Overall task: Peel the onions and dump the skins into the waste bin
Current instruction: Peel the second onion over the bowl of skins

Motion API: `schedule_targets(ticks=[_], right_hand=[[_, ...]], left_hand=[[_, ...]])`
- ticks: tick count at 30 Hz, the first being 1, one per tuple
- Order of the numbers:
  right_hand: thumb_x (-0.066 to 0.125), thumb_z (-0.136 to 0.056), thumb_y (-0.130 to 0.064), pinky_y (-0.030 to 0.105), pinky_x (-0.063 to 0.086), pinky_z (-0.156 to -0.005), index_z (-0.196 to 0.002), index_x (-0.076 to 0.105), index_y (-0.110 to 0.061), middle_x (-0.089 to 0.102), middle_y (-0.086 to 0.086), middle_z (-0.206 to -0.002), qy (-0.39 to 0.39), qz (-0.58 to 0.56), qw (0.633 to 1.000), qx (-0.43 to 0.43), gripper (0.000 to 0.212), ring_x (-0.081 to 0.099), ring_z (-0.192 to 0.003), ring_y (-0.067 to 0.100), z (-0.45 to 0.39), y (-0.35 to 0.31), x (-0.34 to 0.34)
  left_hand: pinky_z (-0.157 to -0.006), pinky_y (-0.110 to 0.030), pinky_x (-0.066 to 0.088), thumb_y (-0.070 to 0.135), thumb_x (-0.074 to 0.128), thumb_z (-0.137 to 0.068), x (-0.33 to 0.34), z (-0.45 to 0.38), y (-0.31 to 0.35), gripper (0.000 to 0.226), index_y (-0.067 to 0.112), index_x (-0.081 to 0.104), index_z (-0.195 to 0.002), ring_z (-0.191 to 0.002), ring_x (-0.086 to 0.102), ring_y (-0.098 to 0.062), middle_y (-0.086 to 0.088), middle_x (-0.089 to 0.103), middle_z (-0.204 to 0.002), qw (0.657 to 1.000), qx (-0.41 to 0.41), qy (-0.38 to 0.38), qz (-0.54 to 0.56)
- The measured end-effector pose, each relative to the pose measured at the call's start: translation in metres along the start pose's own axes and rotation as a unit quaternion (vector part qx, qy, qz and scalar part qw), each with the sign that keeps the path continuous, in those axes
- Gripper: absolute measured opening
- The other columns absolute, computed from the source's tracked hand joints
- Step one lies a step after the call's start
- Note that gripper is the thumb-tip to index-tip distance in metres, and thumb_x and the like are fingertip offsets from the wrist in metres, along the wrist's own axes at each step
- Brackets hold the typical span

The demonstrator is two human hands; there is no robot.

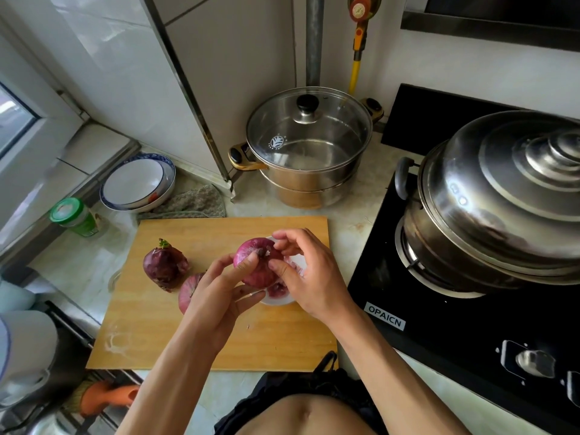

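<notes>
- Left hand [219, 290]: fingers curled round a red onion [259, 262], thumb pressed flat on its near face — a firm grip, with the onion held above a small white dish [276, 298].
- Right hand [309, 274]: fingertips pinch at the onion's top end, thumb against its right flank; whether a strip of skin is caught between them cannot be told.
- Dish sits directly under both sets of fingers on a wooden cutting board [213, 334]; purple skin pieces [277, 289] lie in it, just below the right thumb.
- Second onion [189, 291], partly peeled, lies on the board touching the left hand's knuckle side, half hidden by it.
- Third onion [164, 265], dark and unpeeled with a green sprout, stands further left of the left fingers — apart from them.
- Beyond the fingertips: a glass-lidded steel pot [309, 149] on the counter. Right of the right hand: a domed steamer [502, 196] on a black hob [439, 328].
</notes>
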State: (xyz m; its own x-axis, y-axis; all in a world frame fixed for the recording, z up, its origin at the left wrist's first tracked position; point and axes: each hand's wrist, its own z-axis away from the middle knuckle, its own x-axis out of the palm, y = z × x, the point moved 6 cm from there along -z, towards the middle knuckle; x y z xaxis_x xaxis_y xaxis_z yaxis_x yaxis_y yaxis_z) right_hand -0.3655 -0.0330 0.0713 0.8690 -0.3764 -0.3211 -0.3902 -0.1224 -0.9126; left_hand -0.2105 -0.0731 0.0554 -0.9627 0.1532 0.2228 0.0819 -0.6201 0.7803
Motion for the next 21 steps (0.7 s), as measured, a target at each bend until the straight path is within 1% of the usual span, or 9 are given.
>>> schedule_targets(ticks=[5,10,14,18,21], right_hand=[[0.073,-0.086,-0.007,0.009,0.046,-0.081,-0.116,0.065,-0.008,0.060,-0.008,-0.102,0.008,0.016,1.000,-0.013,0.030,0.058,-0.096,0.000,0.0002,-0.0017,0.0011],[0.072,-0.088,-0.011,0.017,0.050,-0.088,-0.122,0.062,-0.011,0.064,-0.002,-0.108,0.014,0.003,1.000,-0.010,0.035,0.060,-0.102,0.003,0.0004,0.0007,0.0019],[0.072,-0.087,-0.008,0.017,0.051,-0.082,-0.114,0.065,-0.009,0.063,-0.004,-0.105,0.016,0.014,1.000,-0.019,0.028,0.060,-0.098,0.001,-0.0009,-0.0016,0.0005],[0.072,-0.086,-0.007,0.016,0.050,-0.082,-0.109,0.066,-0.008,0.064,-0.002,-0.101,0.016,0.022,0.999,-0.032,0.023,0.060,-0.092,0.004,-0.0004,-0.0027,0.0016],[0.073,-0.088,-0.015,0.019,0.051,-0.085,-0.115,0.065,-0.011,0.063,-0.003,-0.105,0.024,0.007,1.000,-0.019,0.028,0.061,-0.098,0.005,-0.0004,-0.0017,0.0007]], left_hand=[[-0.058,-0.027,0.059,0.029,0.077,-0.073,-0.0006,-0.0012,-0.0015,0.057,0.007,0.063,-0.123,-0.070,0.074,-0.018,-0.011,0.077,-0.089,1.000,-0.003,-0.001,0.004],[-0.063,-0.028,0.060,0.029,0.078,-0.072,-0.0012,-0.0027,0.0003,0.060,0.006,0.062,-0.126,-0.074,0.073,-0.020,-0.012,0.077,-0.093,1.000,0.000,-0.004,0.003],[-0.062,-0.028,0.061,0.028,0.078,-0.073,-0.0005,-0.0030,0.0009,0.060,0.005,0.062,-0.126,-0.074,0.074,-0.020,-0.013,0.077,-0.094,1.000,0.000,-0.005,0.010],[-0.064,-0.029,0.060,0.028,0.079,-0.072,-0.0011,-0.0025,0.0019,0.063,0.003,0.061,-0.128,-0.075,0.073,-0.021,-0.013,0.076,-0.093,1.000,0.007,-0.007,0.008],[-0.066,-0.029,0.060,0.029,0.078,-0.073,0.0002,-0.0010,0.0045,0.063,0.004,0.060,-0.128,-0.079,0.074,-0.022,-0.014,0.077,-0.097,0.999,0.014,-0.020,0.020]])
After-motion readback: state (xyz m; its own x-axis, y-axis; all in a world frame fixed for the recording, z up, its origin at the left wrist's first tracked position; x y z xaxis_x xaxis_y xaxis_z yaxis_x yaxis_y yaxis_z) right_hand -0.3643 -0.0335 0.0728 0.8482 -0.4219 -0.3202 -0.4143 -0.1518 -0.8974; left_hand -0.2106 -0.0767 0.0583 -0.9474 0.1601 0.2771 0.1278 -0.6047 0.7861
